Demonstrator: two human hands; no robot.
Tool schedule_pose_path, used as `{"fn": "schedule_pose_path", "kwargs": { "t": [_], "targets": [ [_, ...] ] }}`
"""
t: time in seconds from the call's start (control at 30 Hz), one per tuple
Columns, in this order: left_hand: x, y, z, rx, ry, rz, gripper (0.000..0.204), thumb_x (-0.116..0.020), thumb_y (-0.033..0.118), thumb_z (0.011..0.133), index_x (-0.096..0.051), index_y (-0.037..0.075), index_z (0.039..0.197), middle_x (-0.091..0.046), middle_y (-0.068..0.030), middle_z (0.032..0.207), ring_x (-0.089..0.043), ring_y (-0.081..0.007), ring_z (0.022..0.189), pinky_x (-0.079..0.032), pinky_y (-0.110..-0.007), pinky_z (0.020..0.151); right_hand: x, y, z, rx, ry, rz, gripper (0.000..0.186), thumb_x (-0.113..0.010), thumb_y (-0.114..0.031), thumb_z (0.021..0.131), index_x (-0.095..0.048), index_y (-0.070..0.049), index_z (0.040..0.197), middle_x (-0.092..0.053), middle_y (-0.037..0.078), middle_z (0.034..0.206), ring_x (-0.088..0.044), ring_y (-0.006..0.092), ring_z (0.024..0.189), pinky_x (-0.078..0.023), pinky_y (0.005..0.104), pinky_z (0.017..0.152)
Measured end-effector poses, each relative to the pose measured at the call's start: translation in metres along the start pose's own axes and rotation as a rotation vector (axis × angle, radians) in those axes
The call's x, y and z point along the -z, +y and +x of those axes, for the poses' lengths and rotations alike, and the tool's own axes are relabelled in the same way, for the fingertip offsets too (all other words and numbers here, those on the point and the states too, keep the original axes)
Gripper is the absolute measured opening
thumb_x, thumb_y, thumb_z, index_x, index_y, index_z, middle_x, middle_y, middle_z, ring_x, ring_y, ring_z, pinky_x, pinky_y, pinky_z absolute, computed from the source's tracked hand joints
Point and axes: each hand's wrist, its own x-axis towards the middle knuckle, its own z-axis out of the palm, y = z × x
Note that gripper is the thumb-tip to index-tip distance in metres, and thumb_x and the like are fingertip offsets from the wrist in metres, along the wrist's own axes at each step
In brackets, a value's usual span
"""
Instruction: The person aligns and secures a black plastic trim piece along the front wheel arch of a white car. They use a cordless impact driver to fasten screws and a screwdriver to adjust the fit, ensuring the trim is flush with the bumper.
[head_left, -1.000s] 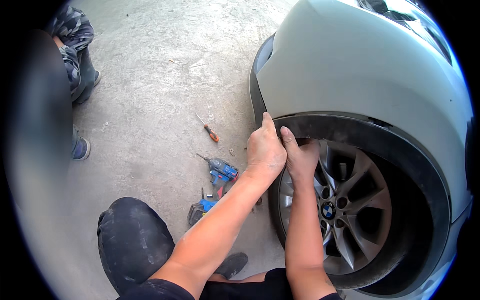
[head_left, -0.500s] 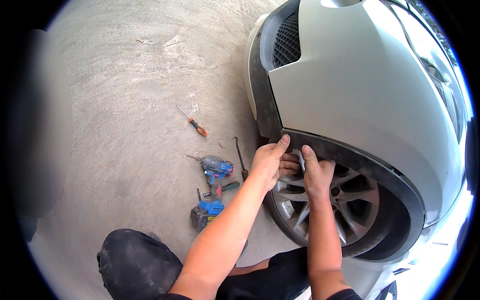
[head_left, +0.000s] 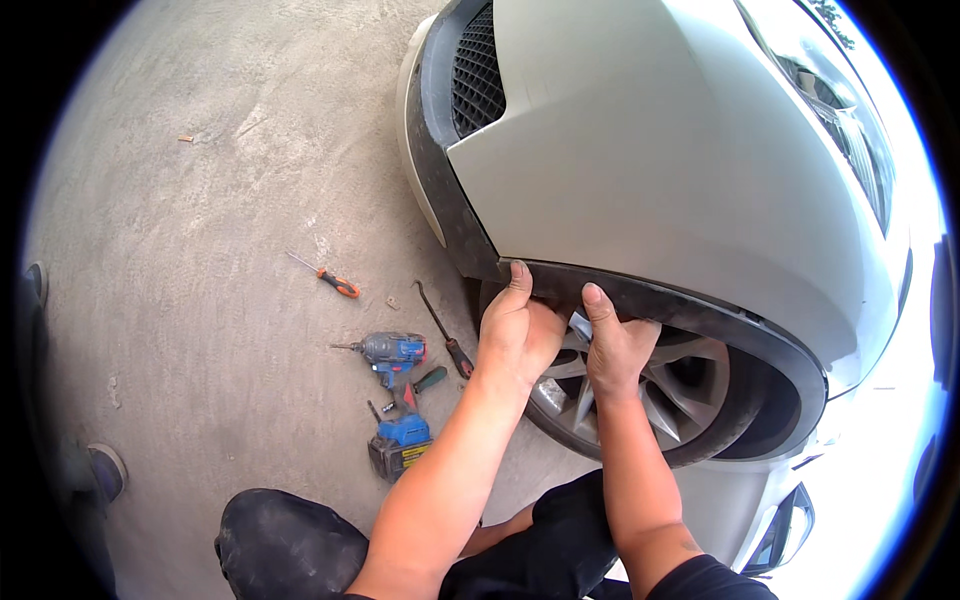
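Observation:
The black wheel arch trim (head_left: 690, 302) runs along the lower edge of a white car's front fender and bumper (head_left: 620, 150). My left hand (head_left: 520, 328) grips its front end, thumb on the outer face and fingers curled out of sight beneath. A short way to the right, my right hand (head_left: 618, 345) holds the same trim, its thumb on the face and its fingers hidden behind the edge. A small pale piece (head_left: 580, 325) shows between my hands; what it is I cannot tell. Below them is the wheel (head_left: 690, 390) with silver spokes.
On the concrete floor to the left lie an orange-and-black screwdriver (head_left: 338, 283), a hooked pick (head_left: 440, 325), a blue cordless driver (head_left: 393, 350) with its battery, and a green-handled tool (head_left: 430, 379). Another person's shoe (head_left: 107, 472) stands at the far left.
The view has shifted, so car and tools sit further left. My left fingers, seen before below the trim, have gone up behind it. Another person's shoes now show at left.

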Motion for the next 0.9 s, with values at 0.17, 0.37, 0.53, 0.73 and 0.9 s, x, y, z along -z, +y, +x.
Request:
{"fn": "schedule_pose_path", "kwargs": {
  "t": [0.17, 0.37, 0.53, 0.73, 0.9],
  "targets": [
    [-0.012, -0.01, -0.001, -0.004, 0.078, 0.033, 0.052, -0.049, 0.038, 0.105, -0.043, 0.003, 0.142, -0.051, -0.0116, 0.142, -0.048, -0.0298, 0.131, -0.034, -0.047, 0.115, -0.02, 0.012, 0.002, 0.157, 0.185, 0.018, 0.046, -0.077, -0.001, 0.086, -0.056, 0.004, 0.127, -0.062, 0.008, 0.12, -0.059, 0.0185, 0.107, -0.046, 0.0326, 0.099],
    [-0.019, -0.013, 0.002, -0.024, -0.003, -0.016, 0.053, -0.047, 0.041, 0.104, -0.043, 0.005, 0.143, -0.048, -0.0108, 0.147, -0.042, -0.0295, 0.137, -0.031, -0.045, 0.119, -0.004, -0.003, 0.009, 0.129, 0.079, -0.039, 0.053, -0.081, -0.008, 0.085, -0.052, 0.002, 0.128, -0.058, 0.008, 0.123, -0.055, 0.0165, 0.111, -0.045, 0.0325, 0.099],
    [-0.01, -0.021, 0.007, -0.056, 0.072, -0.042, 0.052, -0.048, 0.042, 0.103, -0.045, 0.008, 0.143, -0.051, -0.0064, 0.146, -0.044, -0.0278, 0.136, -0.029, -0.045, 0.119, 0.069, -0.028, 0.013, 0.188, -0.042, 0.303, 0.053, -0.068, -0.021, 0.095, -0.044, -0.003, 0.14, -0.054, 0.008, 0.134, -0.051, 0.0226, 0.124, -0.041, 0.0415, 0.108],
    [-0.009, -0.026, 0.006, -0.111, 0.089, 0.027, 0.053, -0.049, 0.045, 0.102, -0.046, 0.011, 0.143, -0.051, -0.0061, 0.145, -0.046, -0.0267, 0.135, -0.034, -0.045, 0.117, 0.05, -0.033, 0.017, 0.268, 0.115, 0.311, 0.049, -0.07, -0.019, 0.095, -0.048, -0.005, 0.137, -0.058, 0.005, 0.127, -0.056, 0.0197, 0.117, -0.043, 0.0369, 0.104],
    [-0.023, -0.031, 0.002, -0.08, 0.085, -0.023, 0.05, -0.046, 0.045, 0.104, -0.051, 0.01, 0.139, -0.056, -0.006, 0.142, -0.05, -0.0256, 0.132, -0.034, -0.043, 0.117, 0.058, -0.036, 0.014, 0.14, 0.14, 0.298, 0.05, -0.075, -0.014, 0.092, -0.049, -0.003, 0.132, -0.056, 0.005, 0.123, -0.054, 0.0164, 0.113, -0.042, 0.0332, 0.102]
  ]
}}
